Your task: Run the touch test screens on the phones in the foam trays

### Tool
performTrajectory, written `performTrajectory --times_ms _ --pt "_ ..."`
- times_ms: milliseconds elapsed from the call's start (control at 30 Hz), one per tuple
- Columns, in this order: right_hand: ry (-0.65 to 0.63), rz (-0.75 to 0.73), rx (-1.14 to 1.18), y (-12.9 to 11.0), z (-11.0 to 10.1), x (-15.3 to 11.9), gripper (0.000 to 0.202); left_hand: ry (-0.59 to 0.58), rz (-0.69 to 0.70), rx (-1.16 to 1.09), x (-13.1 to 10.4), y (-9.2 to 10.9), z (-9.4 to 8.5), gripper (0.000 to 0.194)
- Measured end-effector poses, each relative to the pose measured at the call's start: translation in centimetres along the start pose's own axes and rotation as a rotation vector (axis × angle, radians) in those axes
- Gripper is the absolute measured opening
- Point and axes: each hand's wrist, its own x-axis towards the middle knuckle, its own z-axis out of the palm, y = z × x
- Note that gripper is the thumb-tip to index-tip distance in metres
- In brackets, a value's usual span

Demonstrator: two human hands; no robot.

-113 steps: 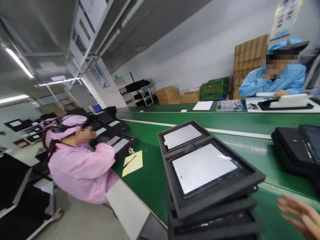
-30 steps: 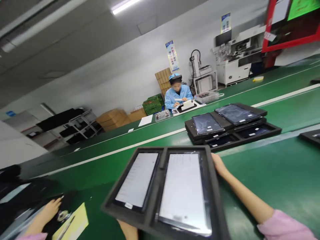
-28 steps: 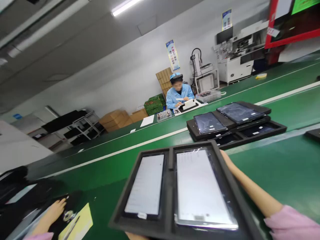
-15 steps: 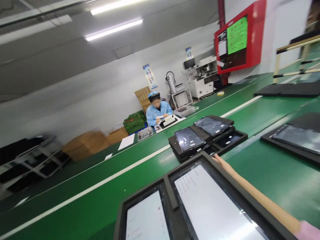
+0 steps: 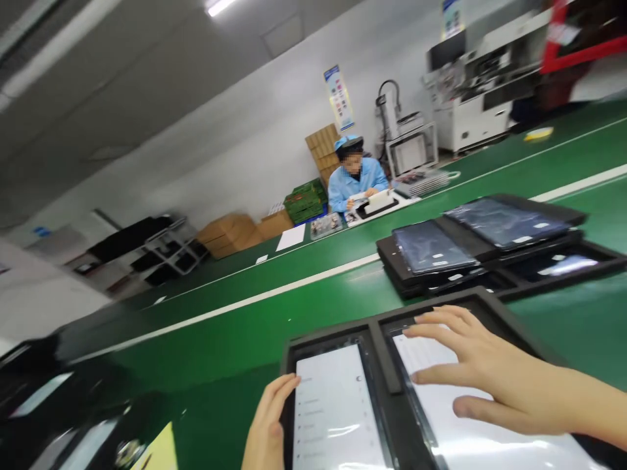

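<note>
A black foam tray (image 5: pixel 381 356) holds two lit tablets side by side on the green surface. Over the right tablet (image 5: pixel 470 418) is my right hand (image 5: pixel 490 372), its fingers spread and nothing held in them. At the left edge of the tray, beside the left tablet (image 5: pixel 337 405), is my left hand (image 5: pixel 268 424). Its fingers are extended, with the tips by the screen's edge, and it holds nothing. The left screen shows a list; the right one is mostly white.
Behind the tray, stacked foam trays (image 5: pixel 406 281) bear dark tablets. More devices (image 5: pixel 93 444) and a yellow sheet (image 5: pixel 159 450) lie at the lower left. Across the green surface a person in blue (image 5: pixel 357 179) sits working. A yellow tape roll (image 5: pixel 539 134) lies at the far right.
My right hand has moved from the tray's far right edge to above the right tablet. My left hand has come into view at the tray's left side. The view has shifted.
</note>
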Motion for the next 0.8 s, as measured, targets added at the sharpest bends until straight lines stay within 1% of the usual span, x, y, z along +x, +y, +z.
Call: performTrajectory --times_ms 67,100,133,200,233,300,333,367,433,500,533,567,600,633,700,767,800 --pt "-0.053 -0.043 -0.003 2.5 1.5 0.0 0.032 0.007 -0.029 -0.008 -0.3 0.2 0.2 0.082" --pt "-0.045 -0.074 -0.063 3.9 1.9 -0.2 0.033 0.003 -0.031 0.002 -0.6 0.1 0.2 0.081" --pt "-0.004 -0.112 -0.163 5.3 2.3 -0.6 0.035 -0.011 -0.025 0.020 -0.8 -0.1 0.0 0.081" --pt "0.153 -0.165 -0.406 7.9 2.5 -1.1 0.040 -0.062 0.012 0.063 -1.3 -0.4 -0.4 0.079" --pt "0.236 -0.167 -0.512 8.9 2.4 -1.3 0.043 -0.086 0.031 0.080 -1.5 -0.5 -0.6 0.078" --pt "0.352 -0.154 -0.661 10.0 2.2 -1.3 0.050 -0.115 0.057 0.103 -1.7 -0.5 -0.9 0.076" --pt "0.365 -0.154 -0.714 10.1 2.0 -1.3 0.051 -0.136 0.066 0.117 -1.7 -0.3 -1.0 0.076" --pt "0.345 -0.164 -0.763 9.9 1.7 -1.3 0.051 -0.175 0.074 0.137 -1.6 -0.1 -1.0 0.077" --pt "0.234 -0.212 -0.863 8.7 1.1 -1.5 0.050 -0.304 0.105 0.185 -1.4 0.2 -0.9 0.081" --pt "0.091 -0.262 -0.945 6.8 0.2 -2.0 0.044 -0.467 0.166 0.214 -1.1 0.3 -0.9 0.082" --pt "0.026 -0.281 -0.971 5.7 -0.3 -2.3 0.039 -0.535 0.204 0.214 -0.9 0.2 -1.0 0.082" --pt "-0.022 -0.300 -0.984 4.6 -0.8 -2.7 0.035 -0.579 0.243 0.203 -0.7 0.0 -1.0 0.082" --pt "-0.060 -0.303 -0.985 3.5 -1.3 -3.1 0.032 -0.588 0.284 0.178 -0.6 -0.3 -1.1 0.082" --pt "-0.078 -0.301 -0.975 2.5 -1.6 -3.4 0.032 -0.562 0.318 0.141 -0.5 -0.7 -1.2 0.084" --pt "-0.079 -0.311 -0.933 0.9 -1.7 -4.0 0.039 -0.431 0.346 0.055 -0.5 -1.4 -1.3 0.086" --pt "-0.048 -0.343 -0.868 0.1 -1.1 -4.3 0.048 -0.294 0.319 0.001 -1.0 -1.8 -1.5 0.086" --pt "-0.045 -0.355 -0.836 0.0 -0.6 -4.4 0.050 -0.256 0.290 0.002 -1.4 -1.9 -1.5 0.086"
